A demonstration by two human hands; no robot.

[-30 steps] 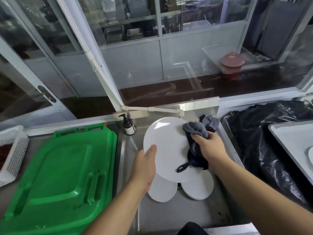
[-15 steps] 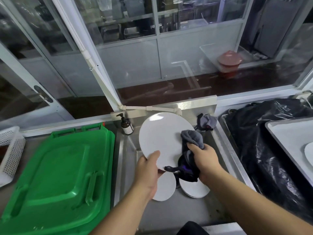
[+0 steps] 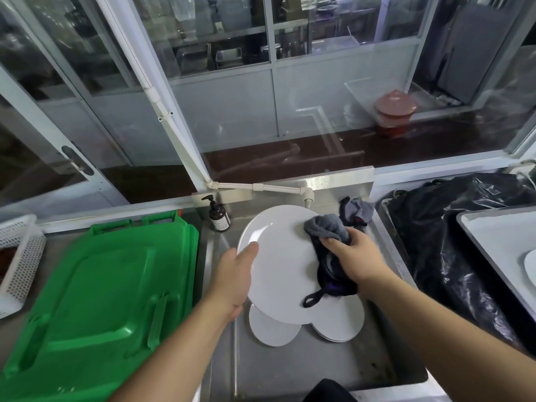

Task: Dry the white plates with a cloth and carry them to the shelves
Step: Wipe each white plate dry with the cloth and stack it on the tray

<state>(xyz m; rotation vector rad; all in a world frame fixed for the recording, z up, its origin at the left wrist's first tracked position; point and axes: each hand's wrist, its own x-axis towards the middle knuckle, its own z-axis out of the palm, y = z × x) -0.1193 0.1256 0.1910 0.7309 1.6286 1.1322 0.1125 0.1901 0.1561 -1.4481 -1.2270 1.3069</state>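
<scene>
White perforated plastic basket (image 3: 20,256) sits at 9 o'clock, at the frame's left edge. Just beside it, at 8 o'clock, lies a large green plastic bin lid (image 3: 98,309). A brown pump bottle (image 3: 218,216) stands at the steel sink's (image 3: 304,369) back left corner.

The left hand (image 3: 236,277) grips the left rim of a large round white plate (image 3: 281,262), thumb extended across its face; its other fingers are hidden behind the plate. The plate is held tilted above the sink at centre frame, over two smaller white plates (image 3: 338,320) lying in the basin.

The right hand (image 3: 355,256), at 2 o'clock from the plate's centre, has its fingers curled round a grey and black cloth (image 3: 327,229), pressing it on the plate's right edge.

A black plastic bag (image 3: 446,245) lies at 3 o'clock, with a grey tray (image 3: 499,239) overlapping it.
</scene>
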